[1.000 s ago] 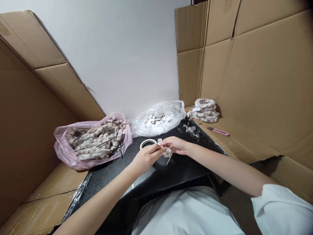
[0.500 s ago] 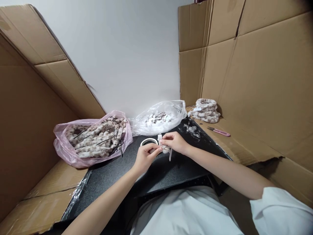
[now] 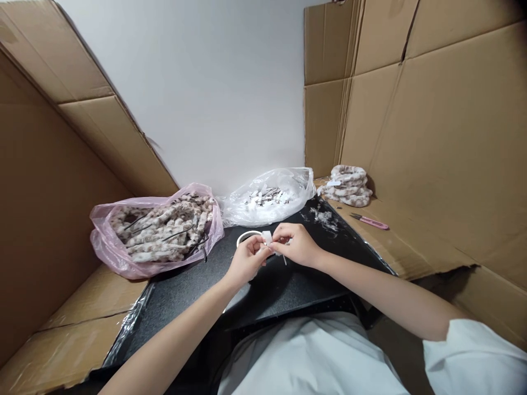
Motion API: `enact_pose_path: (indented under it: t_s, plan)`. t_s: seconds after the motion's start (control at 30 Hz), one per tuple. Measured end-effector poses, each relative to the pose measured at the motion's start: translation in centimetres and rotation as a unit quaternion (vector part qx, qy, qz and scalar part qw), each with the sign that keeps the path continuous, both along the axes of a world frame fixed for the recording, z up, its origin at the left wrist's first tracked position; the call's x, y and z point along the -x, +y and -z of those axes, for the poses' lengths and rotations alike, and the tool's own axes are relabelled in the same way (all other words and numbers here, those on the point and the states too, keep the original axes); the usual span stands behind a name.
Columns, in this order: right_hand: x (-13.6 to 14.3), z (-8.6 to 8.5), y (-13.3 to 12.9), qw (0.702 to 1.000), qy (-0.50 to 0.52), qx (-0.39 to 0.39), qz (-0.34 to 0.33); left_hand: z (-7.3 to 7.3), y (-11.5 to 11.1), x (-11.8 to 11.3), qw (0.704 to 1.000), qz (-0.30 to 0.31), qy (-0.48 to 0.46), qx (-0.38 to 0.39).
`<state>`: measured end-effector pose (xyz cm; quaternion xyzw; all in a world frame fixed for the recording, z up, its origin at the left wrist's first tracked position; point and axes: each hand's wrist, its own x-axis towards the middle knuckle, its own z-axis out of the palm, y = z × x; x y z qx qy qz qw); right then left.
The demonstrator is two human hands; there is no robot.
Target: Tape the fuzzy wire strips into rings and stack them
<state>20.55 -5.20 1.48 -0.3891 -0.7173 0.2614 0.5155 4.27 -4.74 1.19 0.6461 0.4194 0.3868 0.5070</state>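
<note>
My left hand (image 3: 246, 259) pinches the lower left of a short white tape-like strip (image 3: 267, 237), its fingertips meeting those of my right hand. My right hand (image 3: 300, 246) is closed at the strip's right side, fingers bent inward. Beneath the right hand a thin pale end (image 3: 285, 261) pokes out; the fluffy piece it belongs with is mostly hidden by the fingers. Just behind the left hand lies a white ring (image 3: 239, 239), like a roll of tape, partly covered by that hand.
On the left, a pink plastic bag (image 3: 99, 241) holds fluffy brown-and-white bands. A clear bag (image 3: 302, 181) with small strips lies behind the hands. At right are a stack of fluffy rings (image 3: 349, 186), pink-handled snips (image 3: 373, 222) and loose fluff (image 3: 325, 219) on the black table (image 3: 280, 293).
My left fingers have risen to the white strip, and my hands are closer together. The strip looks shorter and tilted. The fluffy piece has become mostly hidden, its hanging end showing less.
</note>
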Motion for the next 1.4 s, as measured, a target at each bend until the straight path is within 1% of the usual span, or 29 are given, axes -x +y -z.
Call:
enact_pose_path:
  t_s: [0.07, 0.13, 0.2, 0.23, 0.3, 0.4, 0.47, 0.57, 0.7, 0.83, 0.93, 1.0, 1.07, 1.13, 1.2, 1.23, 1.27, 1.3, 1.33, 1.4]
  plan:
    - [0.1, 0.2, -0.5, 1.000, -0.003, -0.013, 0.005, -0.1, -0.1, 0.2, 0.997, 0.019, 0.067, -0.041]
    - [0.2, 0.4, -0.9, 1.000, -0.002, -0.028, 0.007, 0.1, -0.2, 0.5, 0.986, 0.042, 0.139, -0.078]
    - [0.2, 0.8, -1.1, 0.999, 0.002, -0.045, 0.005, 0.4, -0.1, 0.6, 0.978, 0.070, 0.174, -0.092]
    - [0.1, 1.0, -1.2, 0.999, 0.004, -0.053, 0.006, 0.6, 0.0, 0.6, 0.977, 0.084, 0.175, -0.088]
    - [0.0, 1.3, -1.4, 0.998, 0.009, -0.068, 0.010, 1.0, 0.2, 0.5, 0.983, 0.103, 0.144, -0.050]
    - [-0.4, 1.7, -1.6, 0.995, 0.010, -0.096, 0.013, 1.2, 0.5, 0.3, 0.989, 0.126, 0.047, 0.062]
    - [-0.7, 1.9, -1.8, 0.994, -0.002, -0.106, 0.003, 1.1, 0.5, 0.2, 0.981, 0.143, -0.016, 0.133]
    - [-1.0, 2.3, -2.0, 0.994, -0.028, -0.110, -0.010, 0.8, 0.3, 0.2, 0.968, 0.154, -0.067, 0.188]
    - [-1.1, 2.9, -2.0, 0.991, -0.051, -0.126, -0.008, 0.9, 0.2, 0.0, 0.962, 0.148, -0.093, 0.211]
    - [-0.9, 3.4, -1.8, 0.985, -0.061, -0.162, -0.012, 0.9, 0.2, -0.3, 0.961, 0.130, -0.111, 0.217]
    - [-0.9, 3.7, -1.7, 0.981, -0.058, -0.185, -0.019, 0.7, 0.2, -0.5, 0.964, 0.143, -0.086, 0.206]
    - [-1.2, 3.8, -1.8, 0.980, -0.058, -0.188, -0.025, 0.7, 0.3, -0.4, 0.966, 0.151, -0.073, 0.195]
    - [-1.7, 3.5, -1.8, 0.980, -0.069, -0.183, -0.048, 0.8, 0.7, 0.0, 0.969, 0.149, -0.072, 0.181]
    - [-2.4, 2.8, -1.5, 0.981, -0.069, -0.164, -0.072, 0.9, 1.2, 0.4, 0.975, 0.146, -0.063, 0.155]
    - [-3.0, 1.8, -0.9, 0.991, -0.031, -0.117, -0.064, 0.8, 1.7, 0.8, 0.982, 0.146, -0.033, 0.117]
    - [-3.2, 1.3, -0.4, 0.995, 0.000, -0.079, -0.053, 0.6, 1.9, 1.0, 0.984, 0.155, -0.009, 0.091]
    - [-3.2, 0.9, 0.2, 0.998, 0.034, -0.028, -0.048, 0.3, 2.1, 1.2, 0.984, 0.167, 0.020, 0.057]
    - [-3.1, 0.5, 0.8, 0.996, 0.064, 0.036, -0.059, 0.0, 2.2, 1.2, 0.982, 0.181, 0.053, 0.018]
    - [-2.9, 0.3, 1.5, 0.986, 0.087, 0.112, -0.086, -0.4, 2.3, 1.3, 0.977, 0.194, 0.087, -0.028]
    - [-2.3, 0.1, 2.6, 0.947, 0.111, 0.263, -0.144, -1.1, 2.3, 1.2, 0.958, 0.206, 0.154, -0.124]
